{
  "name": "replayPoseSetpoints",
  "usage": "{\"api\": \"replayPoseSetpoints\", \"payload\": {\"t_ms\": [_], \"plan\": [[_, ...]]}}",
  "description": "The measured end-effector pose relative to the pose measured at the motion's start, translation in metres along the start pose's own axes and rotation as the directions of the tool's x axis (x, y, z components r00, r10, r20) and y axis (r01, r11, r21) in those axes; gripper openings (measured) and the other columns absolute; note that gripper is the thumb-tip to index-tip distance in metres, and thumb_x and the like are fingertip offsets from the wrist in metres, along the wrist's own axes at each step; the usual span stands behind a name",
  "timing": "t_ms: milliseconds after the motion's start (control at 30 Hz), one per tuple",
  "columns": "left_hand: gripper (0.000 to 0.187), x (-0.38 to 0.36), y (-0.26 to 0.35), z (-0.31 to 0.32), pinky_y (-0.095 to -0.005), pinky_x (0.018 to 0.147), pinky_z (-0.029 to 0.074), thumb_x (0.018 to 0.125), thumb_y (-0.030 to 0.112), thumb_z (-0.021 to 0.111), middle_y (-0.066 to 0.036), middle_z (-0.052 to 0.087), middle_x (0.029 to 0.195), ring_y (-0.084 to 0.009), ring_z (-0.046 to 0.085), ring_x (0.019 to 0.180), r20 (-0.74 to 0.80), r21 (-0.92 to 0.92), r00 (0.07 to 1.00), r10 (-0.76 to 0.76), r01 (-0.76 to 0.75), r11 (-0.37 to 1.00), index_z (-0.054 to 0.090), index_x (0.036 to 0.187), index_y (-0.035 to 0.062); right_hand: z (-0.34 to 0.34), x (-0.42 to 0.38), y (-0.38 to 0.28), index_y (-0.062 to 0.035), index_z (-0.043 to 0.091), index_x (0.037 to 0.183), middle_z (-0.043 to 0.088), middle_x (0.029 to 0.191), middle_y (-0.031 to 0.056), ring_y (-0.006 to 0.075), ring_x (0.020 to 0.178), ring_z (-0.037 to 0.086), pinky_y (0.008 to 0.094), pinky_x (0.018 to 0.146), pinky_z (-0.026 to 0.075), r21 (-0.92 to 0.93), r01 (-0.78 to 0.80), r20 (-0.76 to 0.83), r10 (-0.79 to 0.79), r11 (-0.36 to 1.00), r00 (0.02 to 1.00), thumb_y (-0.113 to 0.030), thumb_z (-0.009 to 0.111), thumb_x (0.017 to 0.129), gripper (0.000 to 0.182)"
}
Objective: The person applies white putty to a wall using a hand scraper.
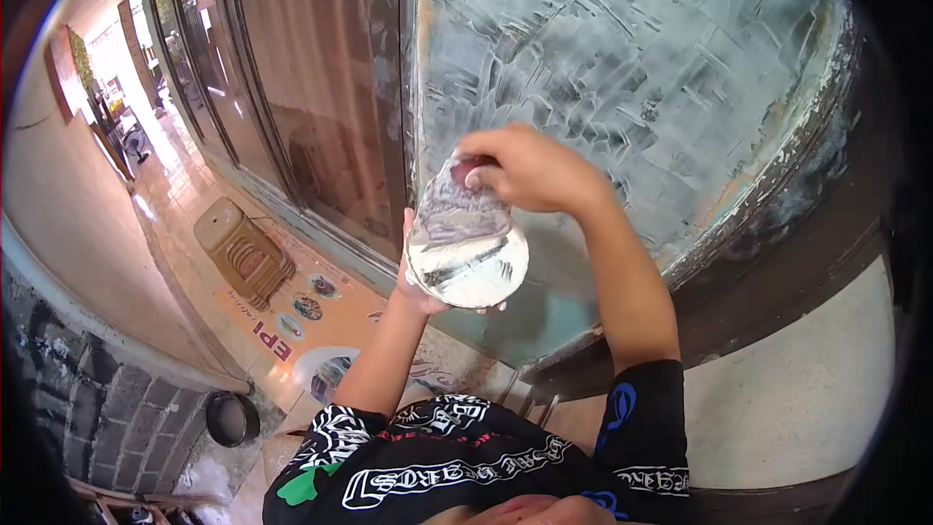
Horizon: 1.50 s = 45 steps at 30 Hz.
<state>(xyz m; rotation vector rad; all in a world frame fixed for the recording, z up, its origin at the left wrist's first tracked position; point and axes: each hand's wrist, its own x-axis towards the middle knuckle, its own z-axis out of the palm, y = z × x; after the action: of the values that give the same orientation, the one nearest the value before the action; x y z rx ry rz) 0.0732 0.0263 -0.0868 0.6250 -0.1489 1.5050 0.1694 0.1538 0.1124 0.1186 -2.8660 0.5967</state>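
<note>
My left hand (415, 294) supports a round tub (527, 267) from below, its fingertips showing along the near rim. White putty (476, 277) with dark streaks fills the top of the tub. Fingers of my right hand (535, 170) are closed on the reddish grip of a putty knife. Its wide, putty-smeared blade (459, 219) points down toward me, with the lower edge against the putty. Just beyond both hands stands a grey-green wall panel (622, 68) covered in crisscross whitish putty strokes.
A glazed door (311, 58) with a curtain behind it stands to the left. On the floor lies an orange printed banner (330, 316), with a brown plastic stool (243, 248) at its far side. A black round bucket (231, 418) sits by a grey block wall (126, 408) at lower left.
</note>
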Motion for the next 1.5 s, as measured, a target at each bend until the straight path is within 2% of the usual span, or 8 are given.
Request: {"api": "replayPoseSetpoints", "payload": {"t_ms": [133, 167, 500, 567, 800, 933, 1000, 1500], "plan": [[0.112, 0.007, 0.013, -0.001, -0.0644, 0.077, 0.057, 0.079, 0.091, 0.031, -0.024, 0.039, 0.152, -0.0550, 0.053, 0.120, 0.042, 0.025, 0.999, 0.014, -0.015, 1.000, 0.026, 0.156, 0.0101, -0.014, -0.002, 0.001, 0.0007, 0.063, 0.105, 0.070, 0.092, 0.0177, 0.0277, 0.081, 0.066, 0.0362, 0.076, 0.050, 0.062, 0.051, -0.123, -0.043, 0.997, 0.991, -0.006, 0.066, 0.087, 0.019], [0.112, 0.010, 0.016, 0.003, -0.0647, 0.078, 0.057, 0.078, 0.091, 0.030, -0.024, 0.039, 0.152, -0.0550, 0.054, 0.119, 0.022, 0.039, 0.999, 0.038, -0.039, 0.998, 0.025, 0.156, 0.0112, -0.017, -0.002, -0.001, -0.0001, 0.064, 0.102, 0.069, 0.093, 0.0207, 0.0394, 0.084, 0.064, 0.0412, 0.077, 0.050, 0.091, -0.005, -0.126, 0.016, 0.996, 0.992, -0.009, 0.065, 0.086, 0.018], [0.100, 0.030, 0.035, 0.006, -0.0692, 0.076, 0.057, 0.084, 0.084, 0.037, -0.026, 0.036, 0.152, -0.0567, 0.052, 0.120, 0.032, 0.039, 0.975, 0.219, -0.220, 0.975, 0.021, 0.157, 0.0180, -0.015, 0.014, -0.004, 0.0018, 0.066, 0.102, 0.068, 0.086, 0.0204, 0.0342, 0.076, 0.063, 0.0381, 0.073, 0.050, 0.157, 0.027, -0.315, 0.024, 0.987, 0.949, -0.011, 0.068, 0.087, 0.020], [0.101, 0.035, 0.042, 0.012, -0.0671, 0.073, 0.058, 0.083, 0.086, 0.034, -0.025, 0.038, 0.151, -0.0581, 0.054, 0.116, -0.029, 0.025, 0.965, 0.260, -0.259, 0.966, 0.023, 0.156, 0.0185, -0.016, 0.023, 0.001, 0.0022, 0.066, 0.102, 0.066, 0.081, 0.0072, 0.0110, 0.072, 0.059, 0.0284, 0.068, 0.049, 0.138, 0.002, -0.324, 0.043, 0.990, 0.945, -0.010, 0.070, 0.089, 0.019], [0.104, 0.068, 0.086, 0.038, -0.0655, 0.076, 0.056, 0.079, 0.090, 0.033, -0.026, 0.042, 0.148, -0.0603, 0.055, 0.113, -0.164, 0.108, 0.938, 0.307, -0.292, 0.950, 0.027, 0.156, 0.0192, -0.046, 0.061, -0.007, 0.0020, 0.068, 0.100, 0.070, 0.083, 0.0147, 0.0205, 0.071, 0.062, 0.0344, 0.069, 0.050, 0.138, -0.089, -0.469, 0.144, 0.986, 0.871, -0.015, 0.071, 0.086, 0.022], [0.106, 0.076, 0.110, 0.014, -0.0690, 0.080, 0.053, 0.079, 0.091, 0.032, -0.026, 0.040, 0.150, -0.0616, 0.053, 0.114, 0.070, 0.183, 0.976, 0.208, -0.218, 0.959, 0.030, 0.155, 0.0167, -0.061, 0.084, -0.003, 0.0011, 0.070, 0.102, 0.070, 0.080, 0.0057, 0.0111, 0.067, 0.059, 0.0289, 0.065, 0.048, 0.056, -0.085, -0.526, 0.102, 0.995, 0.844, -0.015, 0.071, 0.088, 0.021], [0.107, 0.074, 0.112, 0.013, -0.0707, 0.082, 0.052, 0.079, 0.091, 0.032, -0.026, 0.040, 0.150, -0.0606, 0.052, 0.117, 0.066, 0.126, 0.974, 0.218, -0.225, 0.966, 0.031, 0.154, 0.0155, -0.067, 0.088, -0.004, 0.0030, 0.068, 0.097, 0.070, 0.080, 0.0134, 0.0186, 0.069, 0.060, 0.0331, 0.068, 0.049, 0.021, -0.073, -0.576, 0.071, 0.997, 0.814, -0.014, 0.070, 0.087, 0.020], [0.109, 0.044, 0.096, -0.044, -0.0673, 0.075, 0.056, 0.077, 0.092, 0.033, -0.023, 0.040, 0.151, -0.0568, 0.051, 0.121, -0.256, -0.085, 0.961, 0.099, -0.125, 0.989, 0.032, 0.154, 0.0138, -0.018, 0.015, 0.038, 0.0031, 0.068, 0.099, 0.069, 0.081, 0.0167, 0.0221, 0.069, 0.064, 0.0327, 0.068, 0.050, 0.045, -0.379, -0.657, 0.313, 0.924, 0.686, -0.011, 0.073, 0.085, 0.021]]}}
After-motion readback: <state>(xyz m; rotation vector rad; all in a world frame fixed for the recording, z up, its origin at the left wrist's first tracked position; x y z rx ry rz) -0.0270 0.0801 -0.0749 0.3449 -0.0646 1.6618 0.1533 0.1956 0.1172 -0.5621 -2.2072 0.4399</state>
